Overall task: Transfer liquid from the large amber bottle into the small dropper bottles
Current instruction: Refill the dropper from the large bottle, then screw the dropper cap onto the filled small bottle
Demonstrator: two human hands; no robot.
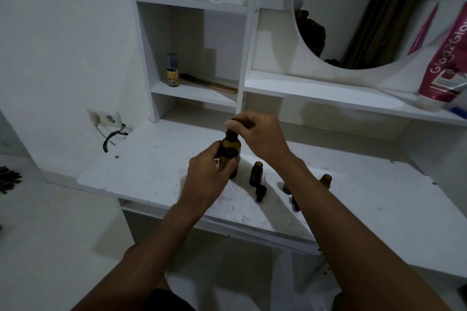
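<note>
White desk (151, 179), left hand (204, 179) gripping amber bottle (228, 151)

The scuffed white bench (151, 174) holds a big brown glass bottle (228, 151). Just right of it stands a small open brown glass bottle (256, 174), with a black dropper cap (260, 192) lying in front. Another small brown bottle (326, 180) stands farther right.

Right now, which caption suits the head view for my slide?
Left hand grips the large amber bottle, right hand pinches its cap, beside an open small dropper bottle.
</note>
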